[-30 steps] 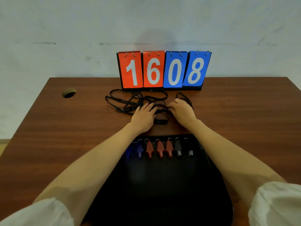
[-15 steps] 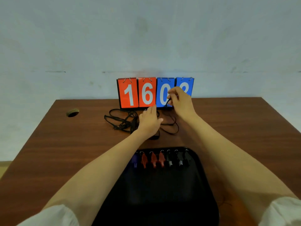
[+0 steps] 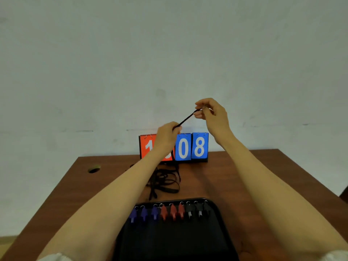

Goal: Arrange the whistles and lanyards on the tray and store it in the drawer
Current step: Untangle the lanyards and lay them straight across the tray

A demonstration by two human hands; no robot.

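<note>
A: Hands raised high: the right hand (image 3: 211, 112) pinches the top of a thin black lanyard cord (image 3: 186, 118); the left hand (image 3: 166, 134) grips it lower, fingers curled round.

B: Below, the black tangle of lanyards (image 3: 165, 181) lies on the brown wooden table (image 3: 235, 176), beyond the black tray (image 3: 178, 242) of coloured plastic whistles (image 3: 173, 211).

A: Danger: a snagged loop could drag that whole tangle up.

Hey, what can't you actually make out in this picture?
Second digit of the scoreboard: head view, covered by the left hand.
Count in the lanyard pile: head view, tangled, partly behind the left forearm.
Near end of the tray: head view, cut by the bottom edge.
Ends of the held lanyard: head view, inside the left hand and right hand.
Drawer: nowhere in frame.
</note>
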